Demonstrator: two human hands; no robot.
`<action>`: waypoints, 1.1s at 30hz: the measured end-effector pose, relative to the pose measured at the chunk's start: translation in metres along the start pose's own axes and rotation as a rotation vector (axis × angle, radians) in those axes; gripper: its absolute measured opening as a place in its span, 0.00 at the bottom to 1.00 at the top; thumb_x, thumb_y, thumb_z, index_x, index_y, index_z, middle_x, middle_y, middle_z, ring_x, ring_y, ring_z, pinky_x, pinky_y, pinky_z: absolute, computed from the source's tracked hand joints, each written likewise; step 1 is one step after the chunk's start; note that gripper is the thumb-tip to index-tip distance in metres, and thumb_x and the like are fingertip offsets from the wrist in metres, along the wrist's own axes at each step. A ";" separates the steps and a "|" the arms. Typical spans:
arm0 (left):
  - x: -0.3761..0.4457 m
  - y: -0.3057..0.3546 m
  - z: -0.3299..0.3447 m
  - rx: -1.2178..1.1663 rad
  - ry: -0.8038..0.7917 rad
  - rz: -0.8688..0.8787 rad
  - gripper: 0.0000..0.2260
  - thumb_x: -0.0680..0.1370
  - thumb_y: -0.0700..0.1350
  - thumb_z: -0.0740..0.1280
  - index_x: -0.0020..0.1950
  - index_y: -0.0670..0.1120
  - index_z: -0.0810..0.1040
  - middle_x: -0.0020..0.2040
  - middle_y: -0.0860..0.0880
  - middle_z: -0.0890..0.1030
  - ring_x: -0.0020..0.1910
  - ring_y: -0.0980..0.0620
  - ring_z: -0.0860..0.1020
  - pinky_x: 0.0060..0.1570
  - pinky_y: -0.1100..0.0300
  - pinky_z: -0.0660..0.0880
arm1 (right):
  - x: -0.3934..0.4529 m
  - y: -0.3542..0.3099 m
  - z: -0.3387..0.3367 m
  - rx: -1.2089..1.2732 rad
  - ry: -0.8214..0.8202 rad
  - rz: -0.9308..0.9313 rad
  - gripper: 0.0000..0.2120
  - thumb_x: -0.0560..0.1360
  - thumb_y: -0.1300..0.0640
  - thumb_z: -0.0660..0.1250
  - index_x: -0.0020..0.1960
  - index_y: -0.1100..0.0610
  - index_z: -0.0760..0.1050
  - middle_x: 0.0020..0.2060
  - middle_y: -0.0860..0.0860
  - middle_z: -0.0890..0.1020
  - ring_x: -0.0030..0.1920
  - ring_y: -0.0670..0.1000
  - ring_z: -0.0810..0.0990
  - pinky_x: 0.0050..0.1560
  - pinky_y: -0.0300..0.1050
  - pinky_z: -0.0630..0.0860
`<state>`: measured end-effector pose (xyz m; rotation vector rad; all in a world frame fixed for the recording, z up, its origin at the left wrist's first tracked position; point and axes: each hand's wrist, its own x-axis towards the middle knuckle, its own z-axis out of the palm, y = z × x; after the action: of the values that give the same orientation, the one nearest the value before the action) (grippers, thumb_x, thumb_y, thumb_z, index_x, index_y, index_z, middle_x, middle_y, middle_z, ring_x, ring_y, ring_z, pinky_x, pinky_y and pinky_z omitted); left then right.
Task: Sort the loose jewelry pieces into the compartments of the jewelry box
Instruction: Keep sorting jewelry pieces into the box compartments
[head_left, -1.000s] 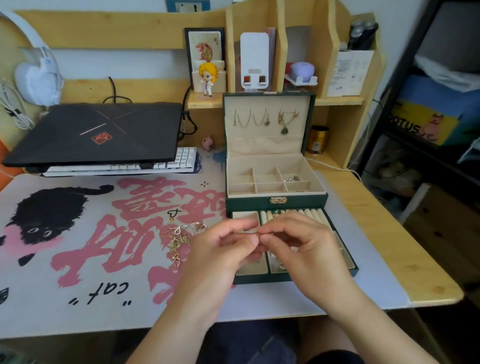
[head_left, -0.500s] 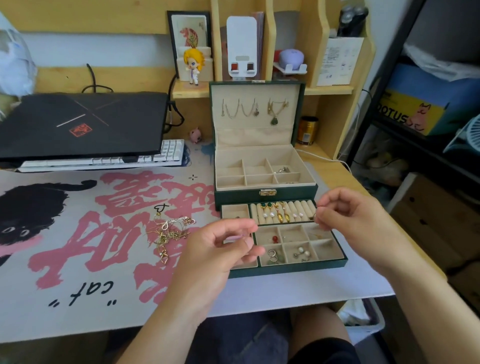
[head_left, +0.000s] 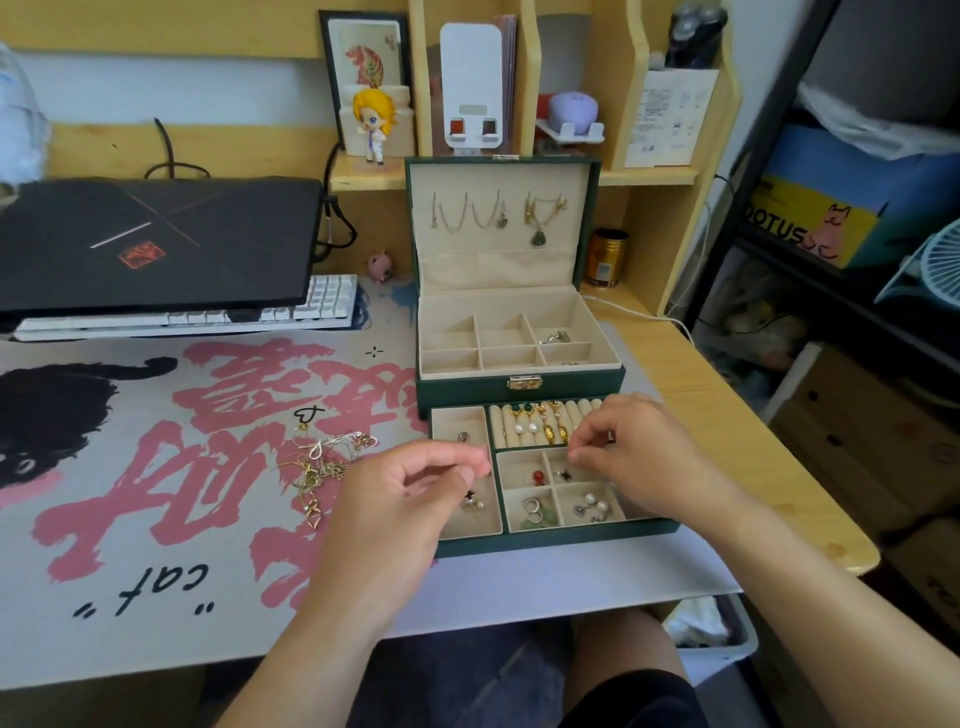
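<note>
Low in the frame's centre, the right hand (head_left: 631, 457) hovers over the pulled-out drawer of the green leatherette jewelry box (head_left: 519, 387), fingertips pinched; whatever tiny piece they hold I cannot tell. The left hand (head_left: 415, 499) is loosely curled, likewise unclear. A tangle of gold loose chains (head_left: 324, 462) waits left of centre. Best lower straight into one beige compartment, releasing low.

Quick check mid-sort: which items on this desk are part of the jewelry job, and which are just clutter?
Job:
- jewelry box, lid up
- pulled-out drawer
- loose jewelry pile on the mat
- left hand, right hand over the drawer

Lying about:
- laptop
- keyboard
- figurine
- gold tin
</note>
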<state>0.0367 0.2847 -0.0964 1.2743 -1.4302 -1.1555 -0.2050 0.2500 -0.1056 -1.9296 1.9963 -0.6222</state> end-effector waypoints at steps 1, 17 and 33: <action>0.000 0.001 0.001 0.002 -0.006 0.007 0.11 0.79 0.38 0.70 0.45 0.54 0.87 0.45 0.59 0.88 0.48 0.62 0.85 0.45 0.57 0.78 | 0.001 0.000 0.000 -0.034 -0.003 -0.003 0.03 0.74 0.51 0.75 0.41 0.45 0.84 0.41 0.42 0.78 0.52 0.46 0.71 0.53 0.44 0.67; 0.039 0.046 0.043 0.183 -0.352 0.056 0.09 0.79 0.42 0.71 0.51 0.49 0.71 0.39 0.52 0.88 0.48 0.42 0.85 0.57 0.43 0.78 | -0.030 -0.037 -0.050 0.458 -0.070 -0.167 0.05 0.75 0.62 0.74 0.48 0.55 0.86 0.38 0.49 0.87 0.43 0.48 0.86 0.51 0.41 0.81; 0.030 0.004 0.009 0.099 0.034 0.060 0.13 0.81 0.38 0.66 0.45 0.54 0.83 0.45 0.58 0.87 0.47 0.60 0.84 0.55 0.51 0.80 | -0.005 0.009 -0.013 0.057 -0.087 -0.037 0.07 0.76 0.58 0.73 0.46 0.46 0.83 0.41 0.42 0.84 0.45 0.39 0.80 0.46 0.34 0.75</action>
<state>0.0246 0.2553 -0.0937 1.3038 -1.5065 -1.0300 -0.2191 0.2568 -0.0994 -1.9303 1.8740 -0.5871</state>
